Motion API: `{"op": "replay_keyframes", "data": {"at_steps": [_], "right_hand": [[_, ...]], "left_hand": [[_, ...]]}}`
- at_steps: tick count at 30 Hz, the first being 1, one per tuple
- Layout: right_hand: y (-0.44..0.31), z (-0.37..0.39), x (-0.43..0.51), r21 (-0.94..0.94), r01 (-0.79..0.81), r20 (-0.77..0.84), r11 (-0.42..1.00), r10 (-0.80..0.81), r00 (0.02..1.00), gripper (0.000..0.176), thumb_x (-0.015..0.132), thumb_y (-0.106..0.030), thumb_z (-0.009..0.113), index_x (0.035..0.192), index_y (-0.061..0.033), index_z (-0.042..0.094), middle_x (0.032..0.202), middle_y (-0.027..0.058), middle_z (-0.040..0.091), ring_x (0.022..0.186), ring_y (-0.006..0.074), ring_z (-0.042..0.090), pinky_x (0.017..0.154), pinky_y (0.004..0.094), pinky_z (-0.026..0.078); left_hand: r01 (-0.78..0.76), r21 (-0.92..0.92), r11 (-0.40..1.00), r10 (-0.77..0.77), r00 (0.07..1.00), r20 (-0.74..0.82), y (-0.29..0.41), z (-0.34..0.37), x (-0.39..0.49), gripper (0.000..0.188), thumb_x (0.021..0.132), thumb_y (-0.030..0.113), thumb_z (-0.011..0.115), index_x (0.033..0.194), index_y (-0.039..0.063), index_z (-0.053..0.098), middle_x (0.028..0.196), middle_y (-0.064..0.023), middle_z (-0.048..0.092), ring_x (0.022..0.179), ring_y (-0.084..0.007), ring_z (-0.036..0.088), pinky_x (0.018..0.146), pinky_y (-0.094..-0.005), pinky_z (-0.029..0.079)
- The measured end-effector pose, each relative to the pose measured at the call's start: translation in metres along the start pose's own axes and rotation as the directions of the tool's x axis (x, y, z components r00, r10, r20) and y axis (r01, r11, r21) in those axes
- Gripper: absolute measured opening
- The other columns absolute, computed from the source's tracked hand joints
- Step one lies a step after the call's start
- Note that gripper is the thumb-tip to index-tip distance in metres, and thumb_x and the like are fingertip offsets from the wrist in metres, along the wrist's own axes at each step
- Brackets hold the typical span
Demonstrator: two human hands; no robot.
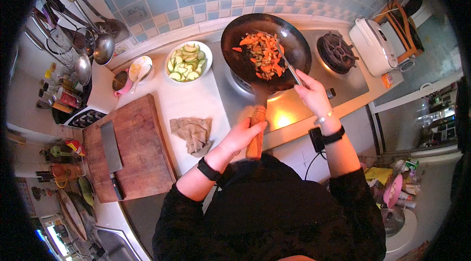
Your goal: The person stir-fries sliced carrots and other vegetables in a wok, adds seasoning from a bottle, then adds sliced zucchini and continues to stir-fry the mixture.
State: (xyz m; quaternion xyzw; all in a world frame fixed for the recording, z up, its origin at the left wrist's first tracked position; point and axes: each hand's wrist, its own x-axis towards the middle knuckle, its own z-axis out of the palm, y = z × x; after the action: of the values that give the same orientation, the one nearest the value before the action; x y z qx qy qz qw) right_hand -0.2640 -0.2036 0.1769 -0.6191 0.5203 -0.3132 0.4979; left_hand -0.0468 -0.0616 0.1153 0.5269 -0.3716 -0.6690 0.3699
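A black wok (235, 66) sits over the left burner of the gas stove, tilted a little. Orange carrot slices and small brown pieces (266, 55) lie in the middle of it. My left hand (241, 134) is wrapped around the wok's wooden handle (254, 147). In my right hand (312, 91) is a metal cooking utensil (289, 65), its shaft reaching down into the food; the head is partly hidden among the pieces. Left of the wok stands a white bowl (210, 63) of sliced green squash (186, 61).
A brown cloth (193, 134) lies on the counter near my left forearm. A cleaver (111, 147) rests on a wooden cutting board (143, 150). Farther left, ladles (104, 48) hang. The bare right burner (336, 52) and a white appliance (373, 47) stand to the right.
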Motion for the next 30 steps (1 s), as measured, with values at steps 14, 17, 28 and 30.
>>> {"op": "replay_keyframes", "data": {"at_steps": [14,17,28,30], "right_hand": [[-0.095,-0.071,-0.085,-0.716,-0.058,0.107,0.696,0.192,0.975,0.046,0.079,-0.003,0.062,0.125,-0.0048,0.056,0.103,0.0130,0.067,0.091,0.0149,0.062,0.084,0.0276,0.047],[-0.074,-0.059,-0.071,-0.548,0.033,0.183,0.836,0.081,0.980,0.045,0.080,-0.002,0.062,0.125,-0.0010,0.055,0.103,0.0115,0.067,0.093,0.0131,0.061,0.084,0.0273,0.047],[-0.027,-0.039,-0.040,-0.481,0.097,0.140,0.871,-0.033,0.990,0.049,0.083,0.004,0.058,0.131,-0.0007,0.051,0.110,0.0075,0.064,0.096,0.0117,0.060,0.084,0.0253,0.047],[-0.030,-0.049,-0.046,-0.480,-0.034,0.061,0.877,0.072,0.996,0.050,0.079,-0.006,0.065,0.128,-0.0055,0.054,0.102,0.0115,0.067,0.088,0.0162,0.064,0.081,0.0290,0.048]], "left_hand": [[0.005,0.008,1.000,-0.006,0.995,0.097,0.023,-0.024,-0.030,0.061,0.093,0.057,0.046,0.106,0.000,0.062,0.083,-0.0062,0.063,0.062,-0.0108,0.057,0.058,-0.0233,0.047],[-0.022,0.044,0.999,0.017,0.993,0.119,0.025,-0.025,-0.032,0.059,0.092,0.057,0.047,0.103,0.001,0.063,0.077,-0.0042,0.061,0.059,-0.0105,0.057,0.055,-0.0227,0.047],[-0.036,0.081,0.996,0.023,0.988,0.150,0.025,-0.029,-0.038,0.052,0.093,0.052,0.049,0.098,0.003,0.062,0.075,-0.0028,0.060,0.059,-0.0106,0.058,0.054,-0.0227,0.047],[-0.068,0.033,0.997,0.061,0.981,0.187,0.021,-0.033,-0.041,0.048,0.094,0.050,0.049,0.099,0.004,0.061,0.073,-0.0015,0.059,0.059,-0.0100,0.058,0.053,-0.0229,0.048]]}}
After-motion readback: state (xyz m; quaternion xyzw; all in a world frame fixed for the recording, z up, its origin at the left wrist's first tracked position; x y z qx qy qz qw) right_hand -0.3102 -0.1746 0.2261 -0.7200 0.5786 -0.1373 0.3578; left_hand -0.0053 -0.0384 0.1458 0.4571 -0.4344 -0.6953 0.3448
